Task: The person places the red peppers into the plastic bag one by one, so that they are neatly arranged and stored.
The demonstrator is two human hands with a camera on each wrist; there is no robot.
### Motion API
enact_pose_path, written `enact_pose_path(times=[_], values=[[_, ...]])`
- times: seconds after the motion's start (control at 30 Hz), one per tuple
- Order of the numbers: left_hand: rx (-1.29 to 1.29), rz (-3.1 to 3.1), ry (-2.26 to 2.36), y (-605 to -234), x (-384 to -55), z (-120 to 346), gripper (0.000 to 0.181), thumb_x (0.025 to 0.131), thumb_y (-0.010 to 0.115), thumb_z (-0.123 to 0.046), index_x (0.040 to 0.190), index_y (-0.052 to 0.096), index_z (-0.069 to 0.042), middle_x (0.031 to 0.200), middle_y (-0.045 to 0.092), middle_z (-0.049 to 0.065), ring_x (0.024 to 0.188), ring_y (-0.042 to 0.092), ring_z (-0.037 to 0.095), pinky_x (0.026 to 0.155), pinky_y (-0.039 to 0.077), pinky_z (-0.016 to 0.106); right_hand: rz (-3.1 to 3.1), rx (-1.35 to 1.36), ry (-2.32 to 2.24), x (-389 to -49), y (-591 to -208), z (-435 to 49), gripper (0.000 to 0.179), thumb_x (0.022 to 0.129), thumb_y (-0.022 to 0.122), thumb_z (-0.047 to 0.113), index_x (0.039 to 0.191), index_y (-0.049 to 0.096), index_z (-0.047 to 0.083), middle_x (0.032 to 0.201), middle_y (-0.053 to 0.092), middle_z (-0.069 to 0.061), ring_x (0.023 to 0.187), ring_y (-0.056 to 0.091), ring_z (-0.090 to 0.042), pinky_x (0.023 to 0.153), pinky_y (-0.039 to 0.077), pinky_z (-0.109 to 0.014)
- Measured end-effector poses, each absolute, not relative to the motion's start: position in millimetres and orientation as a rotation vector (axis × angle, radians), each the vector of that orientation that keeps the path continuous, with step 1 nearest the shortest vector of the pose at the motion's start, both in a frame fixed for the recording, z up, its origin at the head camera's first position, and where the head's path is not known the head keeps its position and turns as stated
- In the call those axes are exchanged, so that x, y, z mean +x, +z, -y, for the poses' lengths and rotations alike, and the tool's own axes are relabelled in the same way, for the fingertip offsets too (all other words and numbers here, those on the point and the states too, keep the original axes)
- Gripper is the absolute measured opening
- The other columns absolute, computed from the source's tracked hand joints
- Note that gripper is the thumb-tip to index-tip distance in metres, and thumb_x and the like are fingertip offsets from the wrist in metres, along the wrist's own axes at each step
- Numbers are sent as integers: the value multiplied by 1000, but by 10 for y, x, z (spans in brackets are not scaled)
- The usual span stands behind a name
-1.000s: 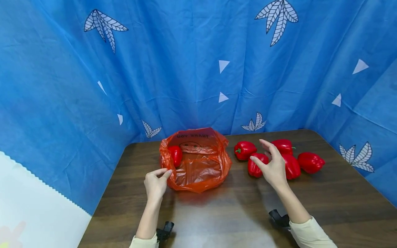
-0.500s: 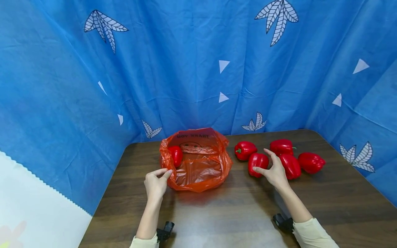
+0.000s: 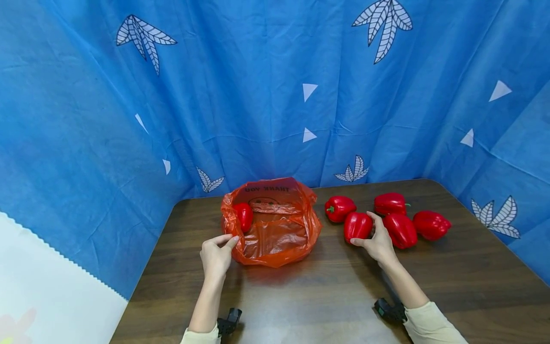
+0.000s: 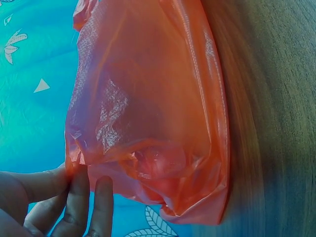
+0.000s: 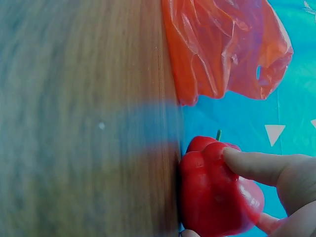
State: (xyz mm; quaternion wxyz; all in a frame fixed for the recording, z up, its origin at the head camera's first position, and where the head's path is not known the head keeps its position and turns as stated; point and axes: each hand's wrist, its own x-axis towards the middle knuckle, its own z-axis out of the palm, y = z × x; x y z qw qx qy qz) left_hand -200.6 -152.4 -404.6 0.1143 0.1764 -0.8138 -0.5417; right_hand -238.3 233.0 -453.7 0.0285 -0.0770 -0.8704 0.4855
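- on the table (image 3: pixel 296 301) right of the orange bag (image 3: pixel 277 239), in the head view, sits the red pepper (image 3: pixel 357 225); the right hand (image 3: pixel 378 241) holds it, thumb at its near side, fingers at its far right; its long axis seems to run near to far; which end bears the stem, i cannot tell
- also in the head view, the left hand (image 3: pixel 216 258) pinches the bag's near left rim; the mouth faces up, and another pepper (image 3: pixel 243 217) lies inside at the left
- left wrist view: thumb and fingers pinch the thin film at its edge; it looks light, limp and easily torn, so a gathered fold of rim would be the safest hold
- right wrist view: the thumb presses glossy, lobed skin; the pepper looks light and stiff, probably slick; gripping across its widest part, thumb in a furrow, should steady it
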Motion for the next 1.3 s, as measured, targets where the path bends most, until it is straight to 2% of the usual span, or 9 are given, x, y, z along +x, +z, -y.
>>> enact_pose_path(times=[0.17, 0.7, 1.0, 1.07, 1.17, 1.27, 1.3], values=[[517, 2384, -1585, -4052, -2010, 1525, 25, 90, 71, -16, 105, 74, 3, 118, 67, 23, 110, 57, 33, 83, 48, 39, 2681, -244, 1518, -2384, -4537, -2326, 95, 81, 76, 7, 154, 16, 7, 148, 31, -30, 126, 38, -48, 101, 40, -59], [535, 2385, -1578, -4073, -2028, 1516, 23, 88, 72, -15, 104, 75, 2, 117, 68, 23, 111, 58, 35, 89, 48, 46, 2684, -296, 1507, -2379, -4480, -2319, 96, 81, 77, 11, 156, 15, 10, 147, 31, -30, 125, 38, -48, 98, 41, -59], [527, 2381, -1575, -4056, -2028, 1520, 23, 88, 72, -15, 103, 75, 2, 116, 68, 22, 109, 58, 34, 87, 48, 44, 2521, -197, 1561, -2286, -4122, -2225, 97, 83, 76, 8, 157, 13, 14, 149, 32, -28, 131, 40, -47, 99, 46, -56], [525, 2380, -1571, -4051, -2027, 1522, 23, 88, 72, -15, 103, 75, 2, 116, 68, 22, 109, 58, 34, 86, 48, 44, 2456, -145, 1613, -2248, -3994, -2165, 97, 83, 76, 8, 157, 13, 16, 150, 32, -26, 132, 39, -46, 96, 49, -50], [528, 2376, -1570, -4047, -2023, 1522, 23, 88, 72, -15, 103, 75, 2, 116, 68, 22, 110, 58, 33, 87, 48, 44, 2355, -74, 1696, -2205, -3813, -2027, 96, 84, 76, 9, 157, 15, 19, 151, 32, -21, 133, 38, -41, 87, 55, -30], [530, 2376, -1581, -4048, -2015, 1520, 23, 88, 72, -15, 104, 75, 2, 117, 68, 22, 111, 57, 34, 88, 47, 45, 2256, 4, 1787, -2202, -3677, -1845, 94, 83, 76, 7, 156, 18, 20, 150, 35, -17, 132, 40, -36, 79, 49, -12], [530, 2377, -1585, -4049, -2012, 1519, 23, 88, 72, -15, 104, 75, 2, 117, 68, 22, 112, 57, 34, 89, 47, 46, 2228, 31, 1815, -2211, -3639, -1778, 93, 83, 75, 6, 156, 20, 20, 150, 36, -16, 131, 40, -34, 79, 48, -10]])
